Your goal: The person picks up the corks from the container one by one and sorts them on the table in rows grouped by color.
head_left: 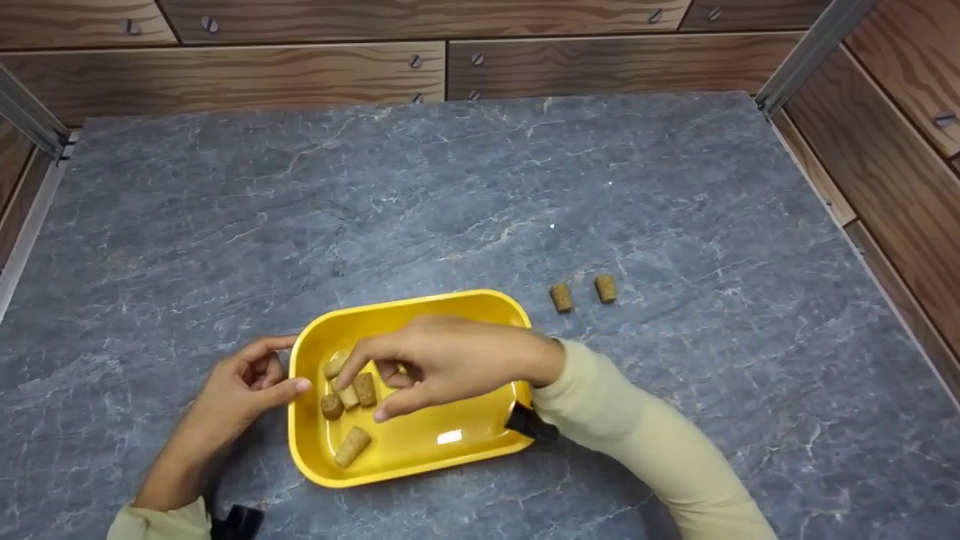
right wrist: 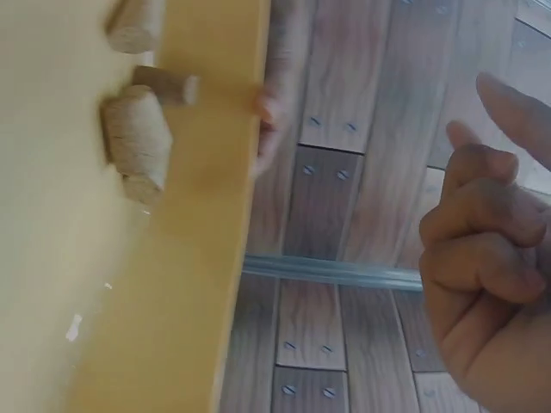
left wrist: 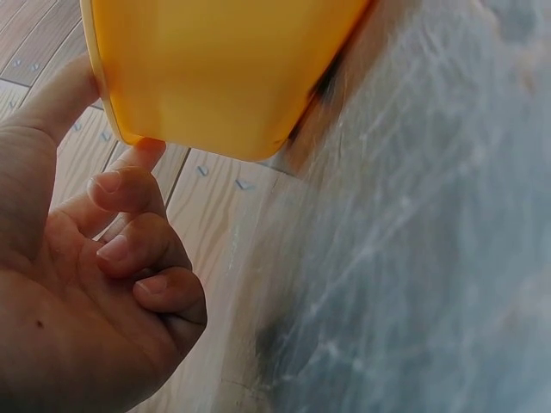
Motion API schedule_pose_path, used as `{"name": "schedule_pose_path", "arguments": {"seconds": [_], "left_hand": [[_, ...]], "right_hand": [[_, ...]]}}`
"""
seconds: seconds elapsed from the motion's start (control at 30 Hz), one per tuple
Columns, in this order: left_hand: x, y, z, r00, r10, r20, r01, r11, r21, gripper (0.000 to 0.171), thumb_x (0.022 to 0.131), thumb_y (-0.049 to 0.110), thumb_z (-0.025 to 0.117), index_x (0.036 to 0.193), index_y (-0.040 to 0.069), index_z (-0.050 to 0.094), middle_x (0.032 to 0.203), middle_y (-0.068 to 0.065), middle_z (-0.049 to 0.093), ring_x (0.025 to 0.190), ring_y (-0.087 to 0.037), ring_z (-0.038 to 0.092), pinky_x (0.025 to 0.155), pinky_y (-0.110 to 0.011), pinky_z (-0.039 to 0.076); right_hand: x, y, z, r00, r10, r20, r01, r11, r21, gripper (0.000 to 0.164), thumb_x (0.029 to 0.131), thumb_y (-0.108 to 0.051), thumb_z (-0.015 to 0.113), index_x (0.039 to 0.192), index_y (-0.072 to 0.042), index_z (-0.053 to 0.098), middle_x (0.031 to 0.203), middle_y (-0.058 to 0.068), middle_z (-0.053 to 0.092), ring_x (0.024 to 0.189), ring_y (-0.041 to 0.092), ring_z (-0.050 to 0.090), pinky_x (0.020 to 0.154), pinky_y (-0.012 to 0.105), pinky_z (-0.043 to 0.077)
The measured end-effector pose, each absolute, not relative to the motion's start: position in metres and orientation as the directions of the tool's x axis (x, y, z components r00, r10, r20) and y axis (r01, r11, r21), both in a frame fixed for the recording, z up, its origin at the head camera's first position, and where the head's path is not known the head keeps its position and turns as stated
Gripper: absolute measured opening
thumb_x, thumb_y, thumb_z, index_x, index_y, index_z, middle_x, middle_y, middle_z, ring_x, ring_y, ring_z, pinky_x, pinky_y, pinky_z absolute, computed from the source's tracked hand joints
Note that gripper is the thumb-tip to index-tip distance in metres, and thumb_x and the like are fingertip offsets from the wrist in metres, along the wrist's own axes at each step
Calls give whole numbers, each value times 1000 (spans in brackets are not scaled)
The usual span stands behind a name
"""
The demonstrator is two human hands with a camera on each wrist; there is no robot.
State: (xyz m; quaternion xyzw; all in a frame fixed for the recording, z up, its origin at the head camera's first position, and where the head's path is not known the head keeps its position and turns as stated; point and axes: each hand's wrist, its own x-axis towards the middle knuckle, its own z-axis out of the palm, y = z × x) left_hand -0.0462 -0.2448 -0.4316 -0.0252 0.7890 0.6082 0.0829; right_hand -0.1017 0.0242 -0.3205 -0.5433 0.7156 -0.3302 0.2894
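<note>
A yellow plastic tray (head_left: 412, 442) lies on the table with several corks (head_left: 352, 446) at its left end. My left hand (head_left: 244, 382) pinches the tray's left rim, thumb over the edge and index finger against the outside; its other fingers curl in the left wrist view. Above the tray, my right hand (head_left: 450, 360) hangs over the cork group, thumb and index finger spread apart with nothing between them. The right wrist view shows its remaining fingers (right wrist: 482, 224) bent. Part of the tray's inside is hidden beneath this hand.
Two more corks, a left one (head_left: 561, 298) and a right one (head_left: 605, 289), stand on the grey marbled table (head_left: 465, 180) beyond the tray's far right corner. Wood-patterned panels (head_left: 225, 75) border the table at the back and sides.
</note>
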Motion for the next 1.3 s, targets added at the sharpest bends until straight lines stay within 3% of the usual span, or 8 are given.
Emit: {"name": "schedule_pose_path", "arguments": {"seconds": [0.23,0.53,0.73,0.87,0.97,1.3], "left_hand": [[-45,-245,-433,-987,61,-148,-128,251,959,42,79,-6,72,119,-4,60,64,5,39,57,-4,37,53,-19,35],[-45,-244,-433,-988,59,-145,-126,250,960,41,79,-7,71,119,-3,61,64,5,39,57,-4,37,53,-19,35],[-45,-244,-433,-989,49,-136,-120,249,961,40,78,-8,72,117,-1,63,64,5,40,57,-4,38,54,-19,35],[-44,-244,-434,-990,46,-130,-115,247,962,40,78,-8,72,116,-2,63,63,5,40,57,-4,38,53,-19,35],[-44,-243,-434,-990,43,-132,-117,249,961,40,78,-8,72,116,-2,63,63,5,39,57,-4,37,53,-19,35],[-45,-245,-433,-986,46,-161,-146,238,960,40,79,-7,72,117,-1,63,63,4,39,57,-5,37,54,-20,34]], "right_hand": [[-108,3,-343,-157,-981,-117,-665,193,-721,30,93,-21,64,123,-15,62,79,0,57,66,3,47,62,14,36],[-106,-17,-368,-194,-923,-333,-748,359,-559,30,91,-29,67,121,-31,63,76,-8,54,62,2,45,55,17,36],[-103,-24,-377,-196,-886,-420,-785,399,-474,31,92,-34,65,122,-38,62,75,-7,54,62,5,46,54,23,38],[-102,-27,-382,-199,-874,-443,-815,399,-420,28,93,-39,62,121,-42,62,102,-11,66,70,6,52,58,23,41],[-100,-30,-384,-206,-866,-455,-830,401,-387,27,94,-40,60,120,-44,62,121,-16,64,78,6,56,61,24,43],[-97,-33,-392,-229,-847,-480,-841,420,-340,26,92,-25,62,113,-41,65,105,-13,68,81,7,59,63,28,44]]}}
